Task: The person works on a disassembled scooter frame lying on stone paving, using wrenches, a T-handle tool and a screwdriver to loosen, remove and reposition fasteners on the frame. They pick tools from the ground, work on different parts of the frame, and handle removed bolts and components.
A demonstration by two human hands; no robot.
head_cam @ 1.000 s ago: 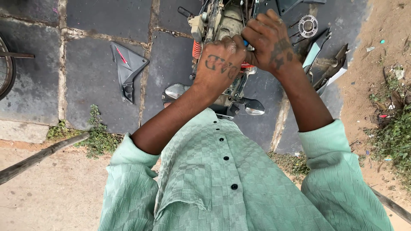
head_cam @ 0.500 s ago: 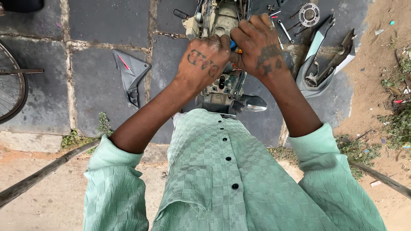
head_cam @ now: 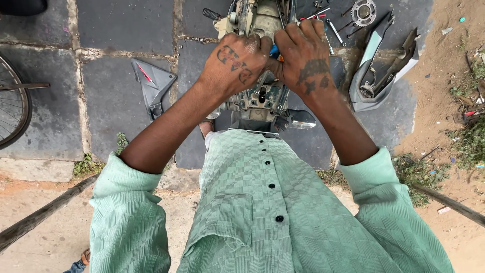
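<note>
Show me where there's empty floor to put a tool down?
Bare slabs lie between the grey side panel and the bicycle wheel, and above that panel. It's crowded right of both hands: sprocket, wrenches, grey cover.

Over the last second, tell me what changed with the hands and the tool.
Little changed. The left hand and right hand shifted a little over the engine, and the blue tool handle between them shows more clearly now. Nothing was picked up or let go. The grey side panel, the sprocket and the wheel lie where they were.
</note>
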